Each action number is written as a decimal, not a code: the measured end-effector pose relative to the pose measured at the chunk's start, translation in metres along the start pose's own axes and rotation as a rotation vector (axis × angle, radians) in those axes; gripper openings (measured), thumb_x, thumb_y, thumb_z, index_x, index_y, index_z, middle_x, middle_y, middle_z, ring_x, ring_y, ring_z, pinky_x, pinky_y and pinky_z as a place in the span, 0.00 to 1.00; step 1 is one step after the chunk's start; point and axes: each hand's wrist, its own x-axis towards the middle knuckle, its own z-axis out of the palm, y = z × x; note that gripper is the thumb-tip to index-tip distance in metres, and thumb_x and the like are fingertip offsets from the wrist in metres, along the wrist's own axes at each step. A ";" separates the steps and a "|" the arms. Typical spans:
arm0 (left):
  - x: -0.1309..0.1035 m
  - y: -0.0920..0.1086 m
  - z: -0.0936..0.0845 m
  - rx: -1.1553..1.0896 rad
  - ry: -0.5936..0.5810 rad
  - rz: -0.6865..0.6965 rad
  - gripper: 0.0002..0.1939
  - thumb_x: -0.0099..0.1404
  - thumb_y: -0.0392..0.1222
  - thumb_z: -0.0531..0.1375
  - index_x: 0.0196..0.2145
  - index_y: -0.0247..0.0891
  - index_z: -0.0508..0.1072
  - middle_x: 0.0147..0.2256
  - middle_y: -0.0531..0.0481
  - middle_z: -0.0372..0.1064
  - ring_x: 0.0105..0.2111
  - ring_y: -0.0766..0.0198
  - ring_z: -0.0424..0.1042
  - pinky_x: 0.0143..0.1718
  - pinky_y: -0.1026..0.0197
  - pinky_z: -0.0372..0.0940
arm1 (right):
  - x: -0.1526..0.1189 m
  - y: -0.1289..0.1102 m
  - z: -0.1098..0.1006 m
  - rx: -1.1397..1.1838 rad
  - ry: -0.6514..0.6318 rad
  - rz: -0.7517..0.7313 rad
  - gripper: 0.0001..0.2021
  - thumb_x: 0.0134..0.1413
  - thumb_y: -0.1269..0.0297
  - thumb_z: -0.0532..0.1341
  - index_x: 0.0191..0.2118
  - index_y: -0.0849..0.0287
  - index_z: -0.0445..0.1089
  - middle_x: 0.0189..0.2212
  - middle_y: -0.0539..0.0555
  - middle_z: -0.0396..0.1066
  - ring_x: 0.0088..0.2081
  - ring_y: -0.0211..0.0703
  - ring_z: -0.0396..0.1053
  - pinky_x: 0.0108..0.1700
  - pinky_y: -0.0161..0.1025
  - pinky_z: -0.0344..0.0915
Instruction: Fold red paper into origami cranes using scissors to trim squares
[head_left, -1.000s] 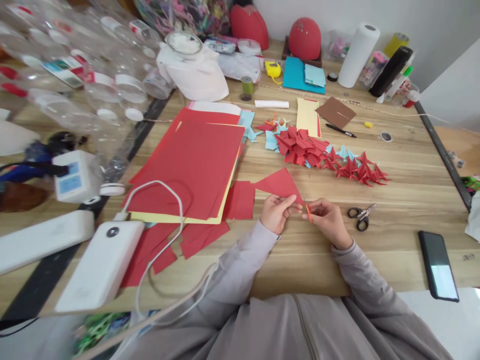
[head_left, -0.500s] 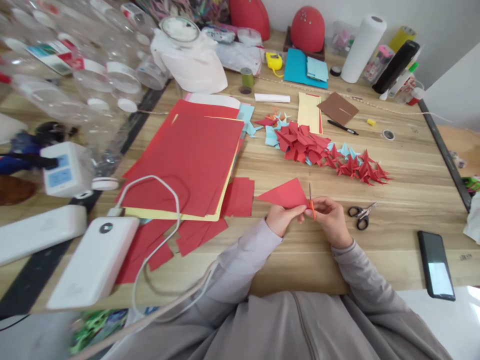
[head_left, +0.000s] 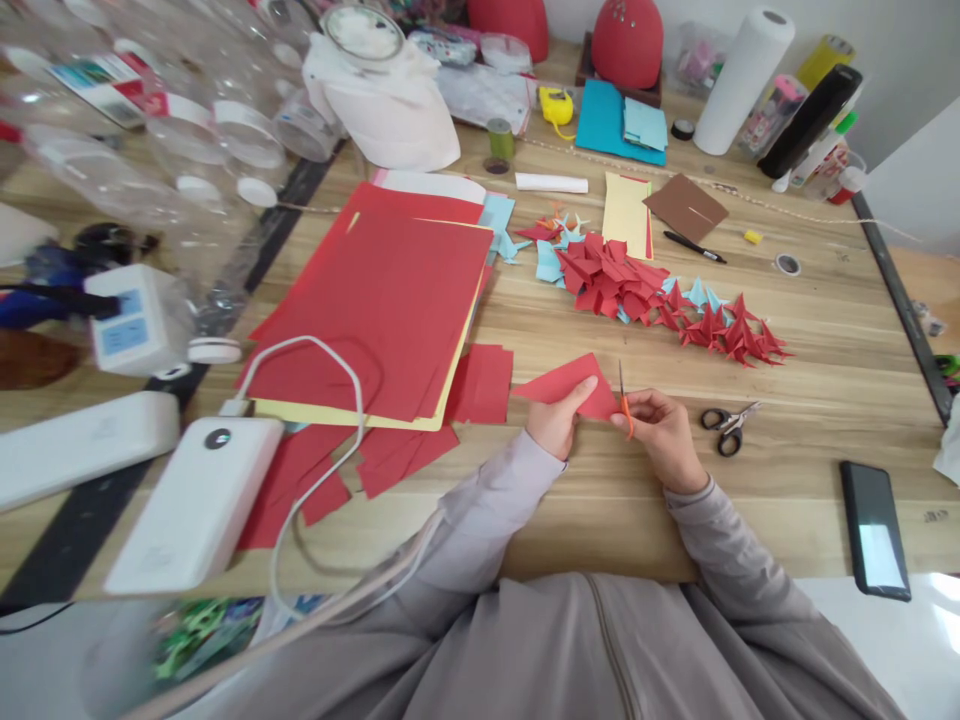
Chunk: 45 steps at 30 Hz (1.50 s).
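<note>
Since the earlier frame, my left hand [head_left: 552, 424] has drawn leftward from my right hand [head_left: 666, 436]; I keep its fingers clamped on the red paper piece [head_left: 571, 372], held over the near middle of the desk [head_left: 795, 420]. My right fingers grip orange-handled scissors [head_left: 627, 417] just beside that paper. Farther off lie folded red pieces [head_left: 615, 280].

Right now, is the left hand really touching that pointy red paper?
Touching. The head view shows it: the left hand has its thumb lying across the red paper.
</note>
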 end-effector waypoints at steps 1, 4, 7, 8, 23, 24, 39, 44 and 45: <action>0.001 0.001 0.000 -0.007 0.016 0.013 0.17 0.39 0.43 0.72 0.28 0.35 0.76 0.28 0.46 0.76 0.30 0.56 0.76 0.35 0.55 0.71 | 0.000 0.000 -0.001 -0.007 0.002 -0.013 0.19 0.29 0.58 0.73 0.31 0.59 0.71 0.21 0.49 0.72 0.21 0.35 0.65 0.22 0.33 0.62; 0.005 0.004 -0.002 -0.036 0.059 0.049 0.19 0.39 0.44 0.72 0.30 0.35 0.75 0.28 0.47 0.76 0.31 0.57 0.76 0.34 0.56 0.71 | 0.001 0.000 -0.005 -0.012 -0.015 -0.033 0.18 0.30 0.59 0.73 0.32 0.59 0.71 0.22 0.49 0.72 0.22 0.35 0.65 0.24 0.33 0.63; 0.008 0.009 -0.005 -0.057 0.101 0.065 0.20 0.39 0.44 0.72 0.31 0.36 0.74 0.28 0.49 0.76 0.30 0.58 0.76 0.30 0.60 0.70 | 0.000 -0.003 -0.007 -0.013 -0.053 -0.040 0.18 0.30 0.62 0.73 0.32 0.58 0.71 0.24 0.48 0.72 0.24 0.35 0.67 0.28 0.34 0.65; 0.009 0.010 -0.005 -0.058 0.113 0.071 0.20 0.39 0.44 0.72 0.31 0.36 0.74 0.28 0.49 0.76 0.30 0.58 0.76 0.29 0.61 0.69 | -0.001 -0.004 -0.007 -0.019 -0.069 -0.044 0.18 0.30 0.62 0.73 0.32 0.58 0.71 0.24 0.48 0.72 0.25 0.36 0.67 0.29 0.34 0.65; 0.009 0.015 -0.007 -0.051 0.121 0.171 0.18 0.38 0.41 0.72 0.28 0.36 0.74 0.27 0.51 0.75 0.28 0.61 0.75 0.26 0.63 0.69 | -0.002 -0.005 -0.015 -0.354 -0.121 -0.185 0.17 0.34 0.60 0.71 0.35 0.59 0.72 0.27 0.50 0.69 0.26 0.35 0.63 0.27 0.34 0.61; 0.009 0.013 -0.008 -0.044 0.109 0.187 0.18 0.37 0.39 0.72 0.28 0.36 0.74 0.28 0.51 0.76 0.30 0.60 0.75 0.30 0.61 0.70 | -0.002 -0.006 -0.015 -0.349 -0.124 -0.185 0.17 0.34 0.60 0.71 0.35 0.59 0.72 0.26 0.51 0.70 0.25 0.36 0.63 0.27 0.35 0.61; 0.007 0.006 -0.005 -0.056 0.114 0.068 0.20 0.39 0.42 0.72 0.32 0.36 0.74 0.31 0.49 0.76 0.33 0.60 0.75 0.33 0.61 0.71 | -0.002 -0.001 -0.003 -0.075 -0.104 -0.053 0.19 0.33 0.60 0.72 0.34 0.59 0.71 0.26 0.51 0.74 0.28 0.40 0.71 0.33 0.38 0.67; 0.001 0.002 -0.007 0.051 -0.056 -0.018 0.19 0.36 0.39 0.73 0.28 0.34 0.74 0.28 0.50 0.75 0.28 0.61 0.75 0.30 0.58 0.71 | -0.001 -0.003 -0.003 -0.019 0.002 -0.009 0.20 0.30 0.59 0.73 0.34 0.59 0.71 0.22 0.49 0.73 0.22 0.36 0.67 0.26 0.35 0.65; 0.000 0.002 -0.007 0.087 -0.107 -0.042 0.19 0.35 0.39 0.73 0.27 0.33 0.74 0.27 0.50 0.74 0.26 0.60 0.74 0.28 0.58 0.72 | -0.001 -0.003 -0.005 -0.018 0.019 -0.012 0.20 0.30 0.59 0.73 0.34 0.59 0.71 0.21 0.49 0.72 0.21 0.36 0.66 0.25 0.34 0.64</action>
